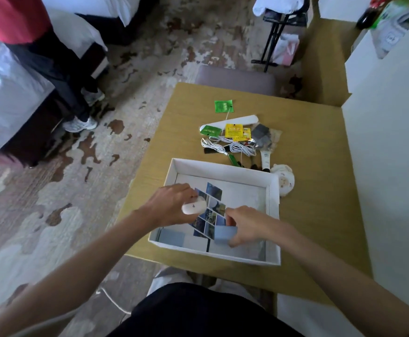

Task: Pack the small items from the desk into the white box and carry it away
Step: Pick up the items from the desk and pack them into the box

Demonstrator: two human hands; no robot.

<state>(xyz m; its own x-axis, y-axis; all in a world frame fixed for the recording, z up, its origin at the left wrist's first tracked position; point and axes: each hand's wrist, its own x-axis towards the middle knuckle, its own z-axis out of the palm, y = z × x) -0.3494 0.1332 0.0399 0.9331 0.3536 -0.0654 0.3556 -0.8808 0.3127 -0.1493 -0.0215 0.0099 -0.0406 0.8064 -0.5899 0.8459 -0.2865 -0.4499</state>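
We are holding both hands over the white box [272, 215], which is lying on the table [320, 215] with its long axis running left to right. Our left hand [172, 206] is closing its fingers around a small white case [193, 208]; the case's long axis is lying nearly level, and part of it is hidden by the fingers. Our right hand [249, 224] is pinching a pale blue card [224, 234], partly covered by the thumb. Beyond the box a heap of small items [237, 139] is lying; what each one is, we cannot tell clearly.
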